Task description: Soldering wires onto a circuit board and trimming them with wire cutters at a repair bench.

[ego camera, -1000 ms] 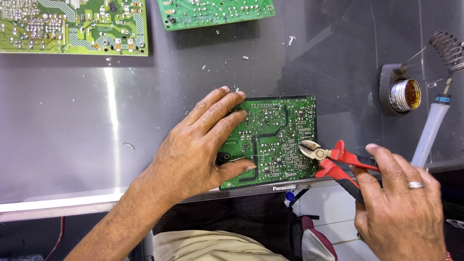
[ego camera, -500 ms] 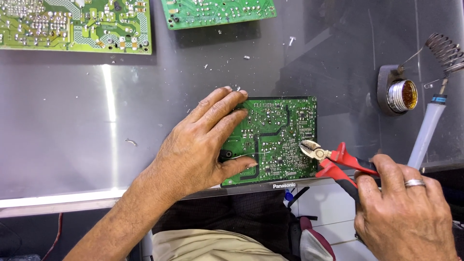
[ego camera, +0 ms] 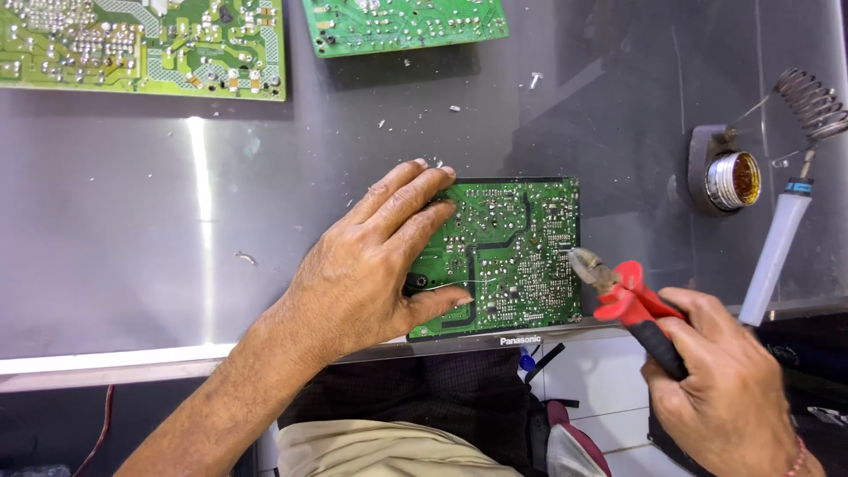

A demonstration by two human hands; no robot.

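Observation:
A small green circuit board point(ego camera: 517, 256) lies solder side up near the front edge of a shiny metal table point(ego camera: 159, 247). My left hand point(ego camera: 367, 265) lies flat on the board's left part, fingers spread over its top left corner and thumb pressed along its lower edge. My right hand point(ego camera: 729, 393) grips red-handled cutting pliers point(ego camera: 623, 296), whose metal jaws sit at the board's right edge. The pliers' jaws look nearly closed.
Two larger green circuit boards point(ego camera: 141, 44) point(ego camera: 402, 22) lie at the back of the table. A soldering iron stand with a coil point(ego camera: 808, 102) and a brass tip cleaner point(ego camera: 733, 181) sits at right, with a white-handled iron point(ego camera: 777, 252). Small metal scraps dot the surface.
My right hand with the pliers has drawn slightly down and right, away from the board's right edge. My left hand stays pressed on the board.

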